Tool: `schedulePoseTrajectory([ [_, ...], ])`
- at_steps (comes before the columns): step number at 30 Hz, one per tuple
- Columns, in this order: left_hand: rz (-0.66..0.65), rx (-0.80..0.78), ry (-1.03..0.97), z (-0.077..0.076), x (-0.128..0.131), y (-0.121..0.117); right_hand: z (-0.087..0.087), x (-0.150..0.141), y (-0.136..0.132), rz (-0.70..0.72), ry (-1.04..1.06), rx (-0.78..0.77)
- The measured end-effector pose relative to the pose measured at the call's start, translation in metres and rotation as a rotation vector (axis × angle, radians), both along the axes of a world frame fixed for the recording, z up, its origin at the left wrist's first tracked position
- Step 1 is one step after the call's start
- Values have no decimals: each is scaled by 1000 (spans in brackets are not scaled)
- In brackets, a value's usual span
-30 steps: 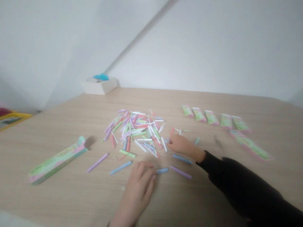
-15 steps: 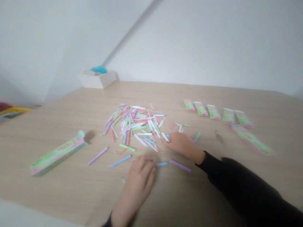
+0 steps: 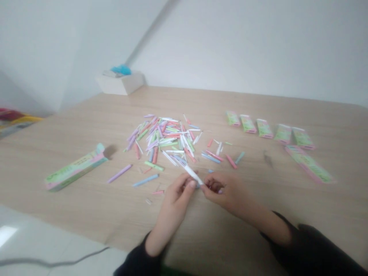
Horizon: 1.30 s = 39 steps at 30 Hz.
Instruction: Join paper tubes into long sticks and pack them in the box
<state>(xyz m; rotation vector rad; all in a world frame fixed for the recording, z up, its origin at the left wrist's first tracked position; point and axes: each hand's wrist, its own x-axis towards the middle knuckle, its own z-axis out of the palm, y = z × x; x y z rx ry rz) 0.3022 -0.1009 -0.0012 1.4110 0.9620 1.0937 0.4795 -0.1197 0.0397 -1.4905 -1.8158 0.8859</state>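
White stick in the left grip and right grip, both pinched nearly closed.

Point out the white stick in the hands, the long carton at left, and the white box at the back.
White stick [image 3: 192, 173]: head view, middle of its shaft.
Long carton [image 3: 74, 167]: head view, middle of its upper face.
White box [image 3: 113, 86]: head view, front wall.

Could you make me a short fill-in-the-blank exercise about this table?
1. The slim stick at the fingers of the left hand and right hand is coloured ____.
2. Seen from here, the carton with a raised flap lies to the ____ of the pile.
3. Something bright ____ shows atop the white box.

Missing words: white; left; blue.
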Motion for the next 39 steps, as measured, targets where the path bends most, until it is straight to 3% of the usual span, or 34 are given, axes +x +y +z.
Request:
schedulePoseTrajectory([
  [3,-3,-53,-16,2,3,6,-10,2,3,11,69,-42],
  [6,-28,-54,28,-6,5,11,-23,5,6,10,185,-128],
  [11,-103,23,246,-29,10,11,-52,14,10,-70,262,-133],
  [15,-64,159,356,-31,6,5,-65,22,13,-97,298,-93],
  [18,103,347,418,-22,-11,5,-61,26,12,-114,339,-81],
  [21,199,461,471,-17,-34,8,-46,31,7,-159,318,-2],
  [26,202,414,478,-24,-54,8,-5,43,-8,-282,145,312],
  [29,192,402,478,-30,-53,5,8,42,-17,-206,2,423],
  [34,174,399,490,-32,-53,3,-13,21,-23,178,-225,320],
  [36,183,393,492,-32,-54,3,-24,15,-23,233,-240,291],
  [39,184,390,502,-31,-55,2,-30,14,-22,190,-228,263],
])
